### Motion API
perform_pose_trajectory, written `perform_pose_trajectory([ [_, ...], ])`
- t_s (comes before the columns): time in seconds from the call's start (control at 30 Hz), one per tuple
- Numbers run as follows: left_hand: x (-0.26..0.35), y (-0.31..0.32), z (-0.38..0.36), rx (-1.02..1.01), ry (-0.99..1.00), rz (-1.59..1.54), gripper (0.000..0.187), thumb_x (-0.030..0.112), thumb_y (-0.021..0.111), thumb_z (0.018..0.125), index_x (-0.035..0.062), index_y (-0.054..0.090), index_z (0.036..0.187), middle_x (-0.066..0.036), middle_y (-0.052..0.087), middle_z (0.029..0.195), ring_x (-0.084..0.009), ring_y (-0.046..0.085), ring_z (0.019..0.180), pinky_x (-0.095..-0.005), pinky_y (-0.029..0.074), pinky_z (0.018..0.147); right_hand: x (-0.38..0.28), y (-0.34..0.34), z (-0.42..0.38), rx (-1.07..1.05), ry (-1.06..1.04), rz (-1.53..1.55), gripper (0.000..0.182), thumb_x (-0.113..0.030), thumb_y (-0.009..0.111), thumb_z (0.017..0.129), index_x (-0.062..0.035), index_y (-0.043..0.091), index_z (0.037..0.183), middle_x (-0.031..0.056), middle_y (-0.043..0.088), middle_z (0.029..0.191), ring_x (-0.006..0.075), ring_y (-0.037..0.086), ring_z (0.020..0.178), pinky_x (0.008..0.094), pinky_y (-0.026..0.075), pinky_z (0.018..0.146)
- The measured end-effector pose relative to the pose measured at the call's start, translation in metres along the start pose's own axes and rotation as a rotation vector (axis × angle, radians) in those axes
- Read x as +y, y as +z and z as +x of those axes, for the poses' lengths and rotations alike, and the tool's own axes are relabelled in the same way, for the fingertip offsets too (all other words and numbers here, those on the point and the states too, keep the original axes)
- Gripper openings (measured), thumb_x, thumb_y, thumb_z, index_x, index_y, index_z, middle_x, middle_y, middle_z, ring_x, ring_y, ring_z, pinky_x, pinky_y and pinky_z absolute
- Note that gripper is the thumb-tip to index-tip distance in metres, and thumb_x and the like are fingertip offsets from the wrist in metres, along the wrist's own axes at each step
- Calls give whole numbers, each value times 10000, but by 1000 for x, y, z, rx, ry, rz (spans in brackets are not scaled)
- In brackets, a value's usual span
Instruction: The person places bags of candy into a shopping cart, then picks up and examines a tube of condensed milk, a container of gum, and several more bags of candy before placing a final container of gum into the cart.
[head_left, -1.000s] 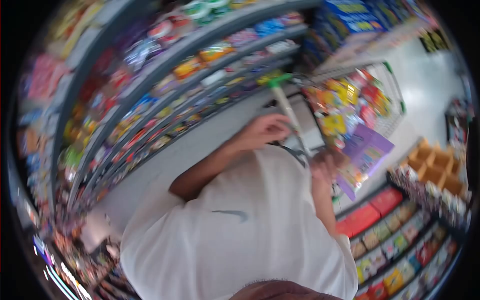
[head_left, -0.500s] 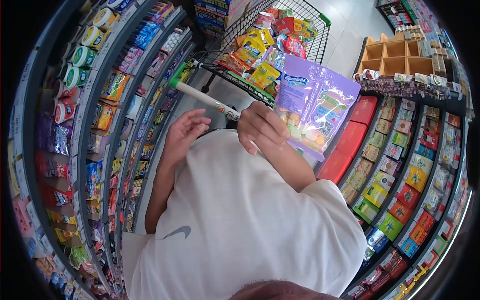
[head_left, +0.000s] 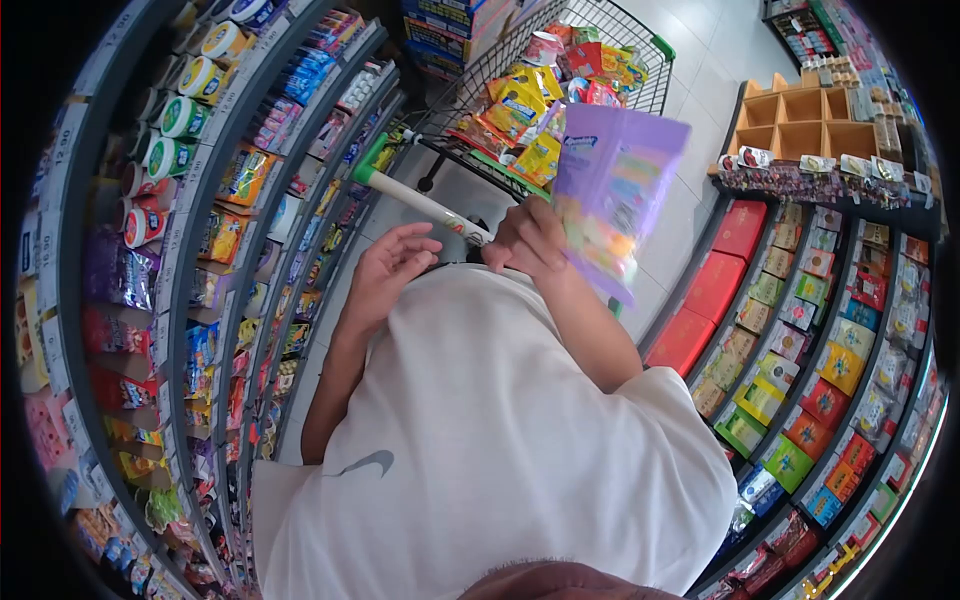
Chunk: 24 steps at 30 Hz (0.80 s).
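Note:
A purple candy bag (head_left: 615, 190) with a clear lower window showing pastel sweets is held up by its left edge in my right hand (head_left: 528, 238). The bag is a little blurred, and my fingers are closed on it. My left hand (head_left: 392, 262) hangs in front of my shirt with its fingers loosely apart and nothing in it. Just beyond both hands is the pale handle (head_left: 420, 202) of a shopping cart (head_left: 655, 75). Yellow candy bags (head_left: 518, 105), red packets and other colorful packs are heaped in the cart, partly hidden behind the purple bag.
Shelves of candy packs and tubs (head_left: 182, 118) curve along the left. On the right stand shelves of small boxes (head_left: 760, 395), large red boxes (head_left: 685, 335) and a wooden compartment rack (head_left: 795, 110). Stacked cartons (head_left: 440, 30) are beside the cart, on a tiled floor (head_left: 700, 60).
The purple bag has turned and is seen more edge-on, shifting slightly left with my right hand lower. My left hand has moved slightly right in view, still holding nothing.

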<state>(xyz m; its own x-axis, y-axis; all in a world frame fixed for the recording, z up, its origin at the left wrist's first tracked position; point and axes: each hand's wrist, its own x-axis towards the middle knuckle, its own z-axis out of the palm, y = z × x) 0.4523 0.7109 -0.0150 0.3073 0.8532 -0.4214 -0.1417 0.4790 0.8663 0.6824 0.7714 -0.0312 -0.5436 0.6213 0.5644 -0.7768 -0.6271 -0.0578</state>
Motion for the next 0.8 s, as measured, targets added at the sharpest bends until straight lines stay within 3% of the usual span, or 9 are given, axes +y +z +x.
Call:
perform_pose_trajectory([
  [0.1,4,2,-2,4,-19,-40,402,38,599,922,8,498,1310,-119,649,1115,-188,630,1018,-306,476,933,-12,0,-14,644,-95,-187,248,-282,582,961,-42,638,942,53,639,711,164,606,580,461,470,895],
  [0.13,4,2,-2,4,-23,-56,400,38,598,923,9,499,1309,-120,649,1115,-189,630,1019,-307,476,933,-15,-2,-13,803,-114,-327,272,-293,590,964,-25,628,991,52,645,766,136,594,642,358,504,779],
  [0.23,3,2,-2,10,-26,-86,384,44,599,925,9,510,1296,-120,650,1113,-184,630,1013,-299,480,923,-25,-13,-19,1330,36,-1084,237,-230,628,946,-11,616,1036,49,655,793,118,603,670,277,502,679],
  [0.27,2,2,-2,14,-16,-87,372,51,601,926,8,518,1286,-118,651,1110,-176,630,1004,-287,484,912,-23,-19,-23,1328,-48,-1161,210,-160,642,931,5,607,1055,48,662,824,105,604,680,232,488,626],
  [0.73,1,9,-2,21,-40,-47,378,50,588,930,6,508,1297,-122,646,1127,-191,630,1034,-308,477,935,-50,-36,-25,1311,16,-1150,123,-110,598,952,-13,625,1021,53,679,872,86,606,713,211,489,665],
  [0.8,3,10,-2,20,-46,-32,377,51,586,930,5,508,1296,-119,646,1129,-187,629,1033,-306,475,936,-60,-45,-22,1270,-13,-1126,177,-107,590,957,7,590,1093,62,681,887,97,626,749,217,500,682],
])
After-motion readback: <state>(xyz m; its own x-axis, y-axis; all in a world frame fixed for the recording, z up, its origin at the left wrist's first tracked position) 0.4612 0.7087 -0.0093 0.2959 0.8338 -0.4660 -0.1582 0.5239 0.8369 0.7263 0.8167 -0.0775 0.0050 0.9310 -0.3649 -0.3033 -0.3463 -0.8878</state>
